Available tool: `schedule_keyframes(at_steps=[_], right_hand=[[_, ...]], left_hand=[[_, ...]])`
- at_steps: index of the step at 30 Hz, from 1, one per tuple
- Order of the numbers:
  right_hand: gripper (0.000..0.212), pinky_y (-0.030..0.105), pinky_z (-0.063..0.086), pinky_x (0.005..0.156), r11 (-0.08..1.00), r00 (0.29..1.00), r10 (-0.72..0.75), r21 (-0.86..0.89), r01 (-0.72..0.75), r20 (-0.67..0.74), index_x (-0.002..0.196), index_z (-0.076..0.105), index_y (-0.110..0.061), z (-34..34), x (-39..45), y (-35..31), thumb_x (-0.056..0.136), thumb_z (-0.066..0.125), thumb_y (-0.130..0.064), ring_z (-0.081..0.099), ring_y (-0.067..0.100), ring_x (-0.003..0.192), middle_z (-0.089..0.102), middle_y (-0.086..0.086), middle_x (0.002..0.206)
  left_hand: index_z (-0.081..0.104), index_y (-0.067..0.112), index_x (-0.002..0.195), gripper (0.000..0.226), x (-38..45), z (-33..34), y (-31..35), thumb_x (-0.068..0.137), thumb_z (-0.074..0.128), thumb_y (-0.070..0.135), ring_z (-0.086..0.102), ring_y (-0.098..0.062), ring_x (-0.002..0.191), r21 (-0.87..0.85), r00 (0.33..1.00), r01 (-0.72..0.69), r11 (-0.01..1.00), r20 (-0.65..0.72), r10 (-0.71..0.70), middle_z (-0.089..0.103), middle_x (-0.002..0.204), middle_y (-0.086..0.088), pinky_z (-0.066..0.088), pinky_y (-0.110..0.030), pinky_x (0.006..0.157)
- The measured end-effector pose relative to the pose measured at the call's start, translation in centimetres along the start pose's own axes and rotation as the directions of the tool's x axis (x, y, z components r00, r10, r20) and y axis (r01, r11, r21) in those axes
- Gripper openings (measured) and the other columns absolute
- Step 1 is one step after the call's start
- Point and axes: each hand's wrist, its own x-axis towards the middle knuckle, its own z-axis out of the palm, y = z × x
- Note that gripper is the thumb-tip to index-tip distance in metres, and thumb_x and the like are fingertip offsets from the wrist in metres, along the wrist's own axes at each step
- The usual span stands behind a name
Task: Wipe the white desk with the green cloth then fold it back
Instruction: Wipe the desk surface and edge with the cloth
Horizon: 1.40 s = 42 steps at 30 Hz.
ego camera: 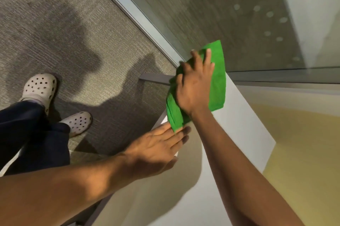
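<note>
The green cloth lies partly bunched at the far corner of the white desk. My right hand presses flat on top of the cloth with fingers spread, covering its middle. One end of the cloth hangs toward the desk's left edge. My left hand rests flat on the desk near that edge, and its fingertips touch the cloth's near end.
A glass wall with a metal frame runs along the desk's far side. Grey carpet lies to the left, where my feet in pale clogs stand. A yellowish reflection covers the desk's right part.
</note>
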Motion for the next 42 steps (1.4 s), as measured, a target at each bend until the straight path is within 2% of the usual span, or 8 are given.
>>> schedule_keyframes(at_steps=[6,12,20,25,29,36,39,42], right_hand=[[0.045,0.060,0.007,0.131,0.795,0.767,-0.599,0.060,0.603,0.227,0.128,0.071,-0.018,-1.1,-6.3,2.1,0.109,0.037,-0.040,0.042,0.032,0.151,0.066,0.005,0.132],[0.055,0.052,0.031,0.117,0.537,0.518,-0.815,0.002,0.844,0.262,0.115,0.072,-0.017,-0.7,-2.3,4.6,0.106,0.034,-0.055,0.061,0.034,0.108,0.066,0.009,0.107],[0.052,0.064,0.023,0.124,0.771,0.786,-0.610,-0.153,0.618,0.097,0.106,0.068,-0.006,-1.8,0.1,5.5,0.106,0.036,-0.047,0.059,0.040,0.119,0.063,0.016,0.104],[0.055,0.060,0.019,0.129,0.655,0.651,-0.733,-0.053,0.753,0.196,0.120,0.073,-0.014,0.2,-6.2,3.0,0.106,0.034,-0.051,0.059,0.039,0.128,0.068,0.012,0.117],[0.062,0.059,0.028,0.125,0.577,0.572,-0.803,-0.025,0.817,0.170,0.110,0.070,-0.009,-0.1,-2.1,5.5,0.108,0.028,-0.054,0.063,0.038,0.111,0.064,0.017,0.105],[0.047,0.056,0.022,0.127,0.982,0.974,-0.169,0.061,0.180,-0.148,0.137,0.063,-0.018,-0.5,1.3,6.5,0.107,0.044,-0.049,0.031,0.033,0.158,0.050,0.008,0.157],[0.072,0.057,0.018,0.129,0.925,0.920,0.348,0.225,-0.306,-0.180,0.164,0.033,-0.025,0.5,-1.7,3.7,0.102,0.032,-0.062,0.018,0.032,0.163,0.026,0.006,0.174],[0.080,0.060,0.007,0.132,0.904,0.913,0.399,0.199,-0.378,-0.080,0.169,0.012,-0.027,1.2,-6.2,2.5,0.102,0.025,-0.067,0.002,0.031,0.165,0.005,0.006,0.179]], left_hand=[[0.063,0.009,0.134,0.059,-1.5,-0.7,-0.3,0.088,0.067,0.045,0.058,-0.026,0.121,-0.142,0.994,-0.110,0.984,-0.001,0.111,0.066,0.130,-0.009,0.034,-0.035,0.112],[0.047,0.004,0.156,0.081,-2.2,0.4,0.4,0.097,0.045,0.060,0.034,-0.029,0.155,0.076,0.926,-0.339,0.938,0.202,0.319,0.044,0.165,-0.014,0.010,-0.048,0.127],[0.037,0.021,0.164,0.093,-2.1,1.0,-0.6,0.088,0.055,0.072,0.009,-0.023,0.160,0.014,0.871,-0.447,0.895,0.236,0.431,0.031,0.174,-0.005,-0.021,-0.047,0.126],[0.048,0.022,0.159,0.094,-2.2,0.9,-0.8,0.080,0.071,0.068,0.030,-0.021,0.158,-0.152,0.907,-0.364,0.919,0.169,0.387,0.035,0.172,-0.002,0.014,-0.034,0.127],[0.047,0.017,0.159,0.096,-2.2,0.8,-0.6,0.080,0.070,0.068,0.029,-0.024,0.160,-0.123,0.897,-0.375,0.919,0.202,0.393,0.036,0.171,-0.008,0.003,-0.044,0.130],[0.035,0.018,0.165,0.086,-2.0,0.3,-0.6,0.096,0.053,0.065,0.005,-0.022,0.164,0.007,0.872,-0.449,0.893,0.221,0.437,0.020,0.177,-0.007,-0.019,-0.042,0.127],[0.019,0.020,0.169,0.078,-2.0,0.0,0.2,0.107,0.036,0.063,-0.005,-0.024,0.166,0.039,0.905,-0.367,0.929,0.246,0.347,0.003,0.179,-0.007,-0.026,-0.045,0.124],[0.020,0.020,0.169,0.076,-2.8,-0.2,0.5,0.107,0.034,0.062,0.004,-0.025,0.166,0.062,0.943,-0.249,0.967,0.243,0.228,0.011,0.177,-0.008,-0.022,-0.048,0.128]])
